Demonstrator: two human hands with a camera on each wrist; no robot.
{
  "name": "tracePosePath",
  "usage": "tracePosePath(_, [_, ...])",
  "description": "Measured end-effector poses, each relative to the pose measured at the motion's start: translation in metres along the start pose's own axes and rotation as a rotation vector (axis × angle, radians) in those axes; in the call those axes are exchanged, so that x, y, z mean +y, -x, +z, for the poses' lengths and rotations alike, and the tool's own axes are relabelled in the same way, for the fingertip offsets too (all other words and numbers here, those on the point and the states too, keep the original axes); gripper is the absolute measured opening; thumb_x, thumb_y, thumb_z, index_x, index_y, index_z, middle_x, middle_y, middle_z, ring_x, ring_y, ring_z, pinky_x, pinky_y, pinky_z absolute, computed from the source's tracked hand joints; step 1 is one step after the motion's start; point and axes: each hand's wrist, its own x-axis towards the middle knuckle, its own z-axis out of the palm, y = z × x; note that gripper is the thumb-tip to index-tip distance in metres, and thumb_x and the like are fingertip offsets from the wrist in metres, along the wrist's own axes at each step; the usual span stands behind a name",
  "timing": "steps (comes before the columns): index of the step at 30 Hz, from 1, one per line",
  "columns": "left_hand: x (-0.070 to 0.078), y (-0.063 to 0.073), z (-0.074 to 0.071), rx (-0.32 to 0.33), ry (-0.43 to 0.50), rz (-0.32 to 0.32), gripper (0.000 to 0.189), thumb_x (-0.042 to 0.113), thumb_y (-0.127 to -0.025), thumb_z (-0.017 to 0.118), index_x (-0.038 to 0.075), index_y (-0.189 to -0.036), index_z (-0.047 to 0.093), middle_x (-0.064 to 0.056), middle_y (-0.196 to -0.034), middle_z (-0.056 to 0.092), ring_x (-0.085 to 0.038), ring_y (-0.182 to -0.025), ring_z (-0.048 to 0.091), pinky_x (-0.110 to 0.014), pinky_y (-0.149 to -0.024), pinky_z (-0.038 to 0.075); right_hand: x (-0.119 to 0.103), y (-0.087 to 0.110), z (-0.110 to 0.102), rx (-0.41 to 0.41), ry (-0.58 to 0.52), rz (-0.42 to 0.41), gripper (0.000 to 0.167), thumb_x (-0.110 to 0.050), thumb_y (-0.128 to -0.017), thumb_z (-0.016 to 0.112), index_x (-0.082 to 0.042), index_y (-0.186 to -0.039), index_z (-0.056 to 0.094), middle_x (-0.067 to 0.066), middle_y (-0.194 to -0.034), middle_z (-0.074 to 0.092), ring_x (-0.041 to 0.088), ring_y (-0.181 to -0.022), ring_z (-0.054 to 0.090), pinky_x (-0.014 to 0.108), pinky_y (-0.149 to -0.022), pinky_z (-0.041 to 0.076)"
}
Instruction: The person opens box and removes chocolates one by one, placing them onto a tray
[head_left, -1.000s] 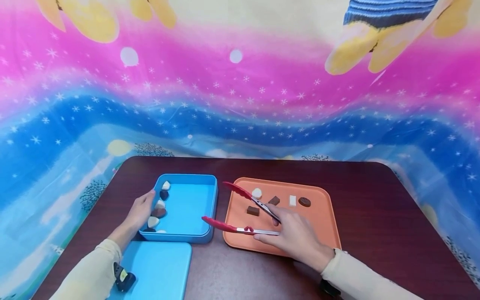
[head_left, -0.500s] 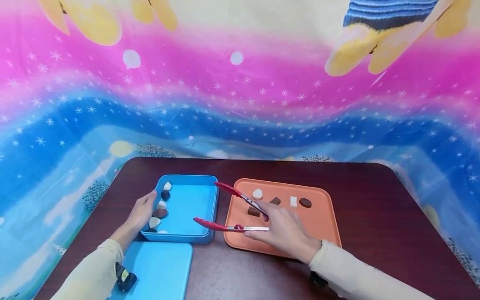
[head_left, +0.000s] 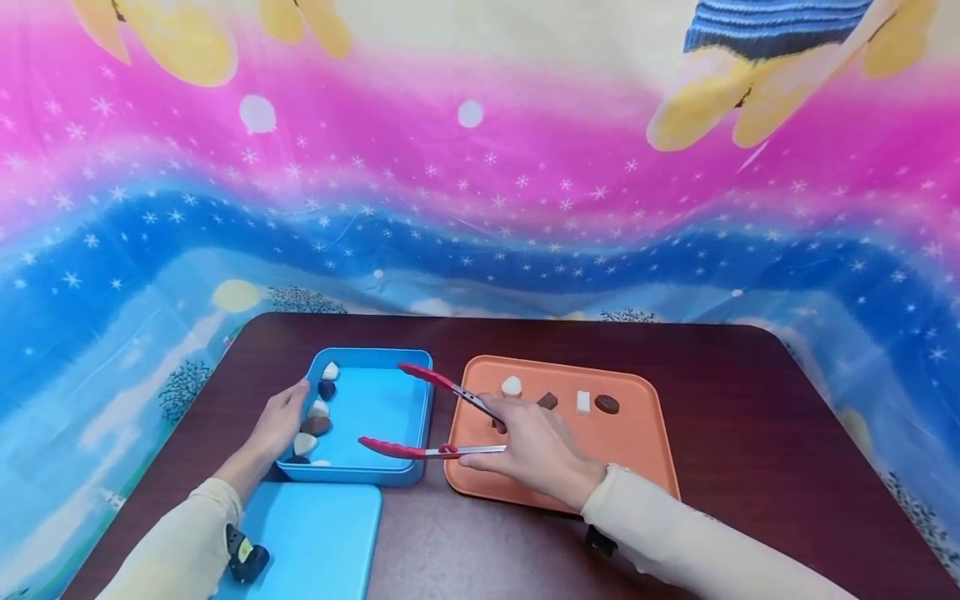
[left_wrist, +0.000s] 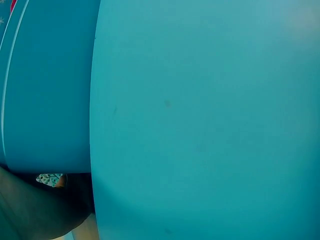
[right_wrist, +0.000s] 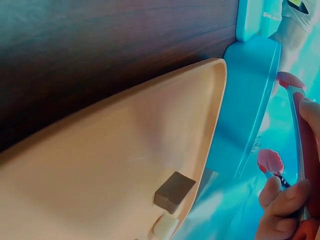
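In the head view my right hand (head_left: 536, 450) grips red-tipped metal tongs (head_left: 392, 449). Their arms are spread, with nothing between the tips, which overlap the right half of the blue box (head_left: 424, 475). My left hand (head_left: 273, 429) rests against the box's left wall, fingertips right at the rim. A column of shell-shaped chocolates lines that side inside: white (head_left: 331, 371), dark (head_left: 327, 389), brown (head_left: 316, 426) and cream (head_left: 305, 444) among them. On the orange tray (head_left: 637, 454) lie a white chocolate (head_left: 512, 386), a white bar (head_left: 582, 402), a brown oval (head_left: 607, 404) and a brown block (right_wrist: 174, 192) partly hidden by my right hand in the head view.
A flat blue lid (head_left: 322, 533) lies in front of the box, under my left forearm. The dark wooden table (head_left: 712, 400) ends at a printed cloth backdrop (head_left: 480, 192). A narrow strip of table separates box and tray.
My right hand has moved left with the tongs, bringing their spread tips from between tray and box to over the box. The left hand stays at the box's wall.
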Motion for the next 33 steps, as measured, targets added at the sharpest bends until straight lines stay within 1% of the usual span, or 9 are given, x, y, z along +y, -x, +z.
tracePosePath(2, [0.0,-0.001,0.001,-0.001,0.0,-0.002,0.08,0.06,-0.106,0.012,0.004,-0.162,0.006,-0.029,-0.167,0.013,-0.053,-0.153,0.014,-0.073,-0.12,0.017,-0.002,-0.003,0.001,-0.001,0.01,-0.001,0.075,-0.065,-0.073,0.081,-0.023,-0.133,0.066,-0.003,-0.082,0.065,0.007,-0.057,0.047,0.024,-0.042,0.037])
tracePosePath(3, [0.0,-0.002,0.001,-0.001,0.0,-0.003,0.08,0.06,-0.106,0.012,0.005,-0.162,0.006,-0.028,-0.167,0.013,-0.053,-0.153,0.014,-0.073,-0.12,0.017,-0.003,-0.004,0.002,-0.004,0.014,-0.002,0.075,-0.065,-0.073,0.081,-0.023,-0.133,0.065,-0.003,-0.081,0.065,0.007,-0.057,0.047,0.025,-0.042,0.037])
tracePosePath(10, [0.001,-0.005,0.005,0.006,0.006,0.004,0.079,0.06,-0.106,0.013,0.004,-0.162,0.006,-0.029,-0.167,0.013,-0.053,-0.153,0.013,-0.073,-0.12,0.016,-0.01,-0.015,0.004,-0.013,0.033,-0.04,0.07,-0.065,-0.073,0.082,-0.022,-0.126,0.067,-0.009,-0.07,0.056,0.008,-0.057,0.046,0.025,-0.04,0.037])
tracePosePath(13, [0.001,-0.005,0.005,0.003,0.008,0.007,0.08,0.06,-0.106,0.013,0.004,-0.162,0.006,-0.029,-0.167,0.013,-0.053,-0.153,0.014,-0.074,-0.119,0.017,-0.014,-0.018,0.006,-0.029,0.023,-0.035,0.072,-0.064,-0.073,0.082,-0.022,-0.13,0.067,-0.009,-0.068,0.054,0.009,-0.056,0.046,0.025,-0.04,0.037])
tracePosePath(16, [0.001,-0.003,0.003,0.001,-0.005,0.009,0.077,0.058,-0.107,0.012,0.006,-0.163,0.004,-0.028,-0.167,0.012,-0.053,-0.153,0.013,-0.073,-0.12,0.017,-0.017,-0.019,0.009,-0.05,0.027,-0.043,0.076,-0.064,-0.074,0.081,-0.023,-0.135,0.065,-0.007,-0.072,0.058,0.008,-0.057,0.047,0.024,-0.041,0.038])
tracePosePath(20, [0.001,-0.001,0.001,0.004,-0.01,0.008,0.076,0.058,-0.107,0.012,0.008,-0.163,0.003,-0.028,-0.167,0.013,-0.054,-0.152,0.014,-0.075,-0.118,0.019,-0.021,-0.02,0.014,-0.049,0.066,-0.079,0.079,-0.063,-0.074,0.082,-0.024,-0.14,0.062,-0.005,-0.079,0.062,0.007,-0.061,0.046,0.022,-0.042,0.038])
tracePosePath(25, [0.002,-0.002,-0.001,0.008,-0.002,-0.003,0.078,0.06,-0.106,0.012,0.007,-0.163,0.004,-0.029,-0.167,0.014,-0.054,-0.152,0.015,-0.076,-0.117,0.019,-0.024,-0.024,0.016,-0.035,0.086,-0.092,0.081,-0.063,-0.074,0.082,-0.022,-0.141,0.061,-0.007,-0.072,0.055,0.008,-0.056,0.041,0.022,-0.039,0.031])
tracePosePath(30, [0.001,-0.003,-0.001,0.006,0.001,-0.018,0.079,0.06,-0.106,0.011,0.006,-0.163,0.004,-0.029,-0.167,0.012,-0.053,-0.153,0.013,-0.075,-0.118,0.017,-0.028,-0.027,0.018,-0.067,0.074,-0.072,0.084,-0.065,-0.074,0.081,-0.022,-0.143,0.06,-0.007,-0.061,0.042,0.011,-0.051,0.036,0.023,-0.038,0.023])
tracePosePath(33, [0.0,-0.002,0.0,0.003,0.009,-0.022,0.079,0.061,-0.106,0.012,0.006,-0.163,0.004,-0.028,-0.167,0.012,-0.053,-0.153,0.013,-0.075,-0.118,0.017,-0.03,-0.028,0.021,-0.089,0.055,-0.069,0.082,-0.065,-0.075,0.08,-0.023,-0.143,0.06,-0.007,-0.058,0.037,0.011,-0.05,0.035,0.023,-0.039,0.023])
